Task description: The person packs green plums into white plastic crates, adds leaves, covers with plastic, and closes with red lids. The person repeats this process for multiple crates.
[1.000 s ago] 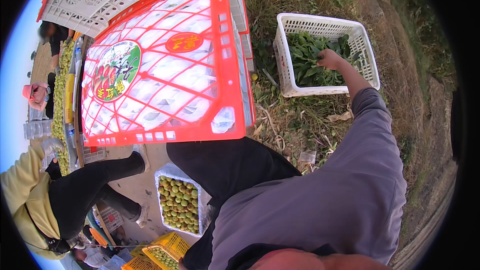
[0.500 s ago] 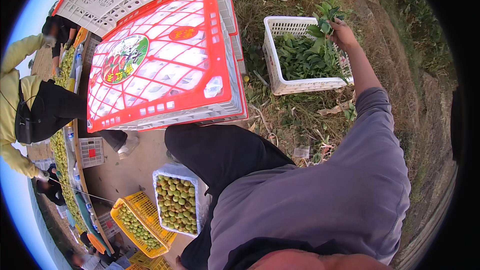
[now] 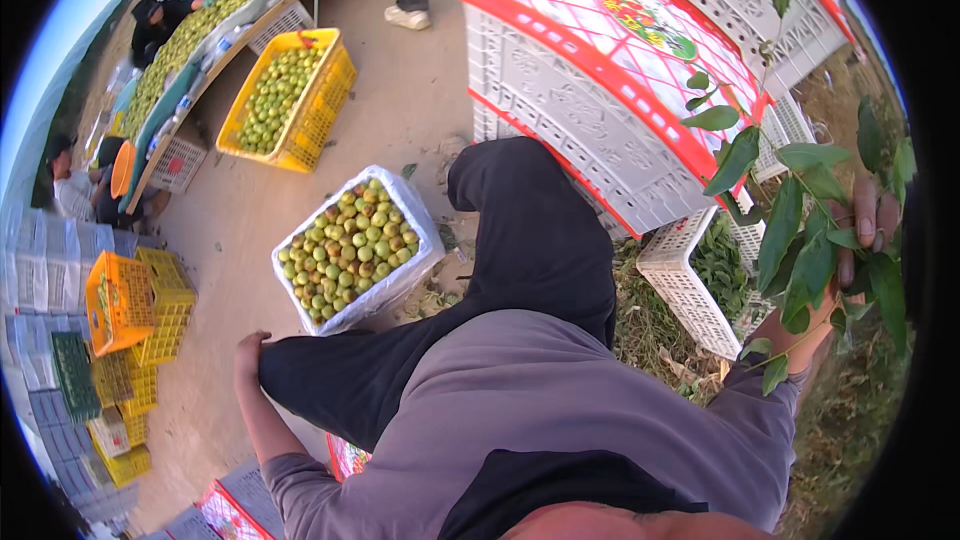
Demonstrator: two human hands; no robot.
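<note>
At the right side my right hand (image 3: pixel 868 225) is raised, its fingers closed round a leafy green sprig (image 3: pixel 795 230). The leaves cover part of the hand and wrist. My left hand (image 3: pixel 250 348) rests against my bent left knee and holds nothing; its fingers are only partly visible. Between my legs and the yellow crate stands a white-lined crate (image 3: pixel 400 285) full of round green-and-brown fruit (image 3: pixel 348 252). Under my right arm is a white crate (image 3: pixel 690 285) with more cut leaves (image 3: pixel 722 265) in it.
Grey crates (image 3: pixel 600 105) with red lids are stacked ahead on the right. A yellow crate (image 3: pixel 330 90) of green fruit stands beyond the lined one. A long fruit-covered sorting table (image 3: pixel 200 70) runs at far left, with people beside it. Yellow and orange crates (image 3: pixel 125 305) pile up at left.
My view has swung to the left. My right hand has lifted the sprig up from the white leaf crate and brought it nearer. My left hand now shows on my knee.
</note>
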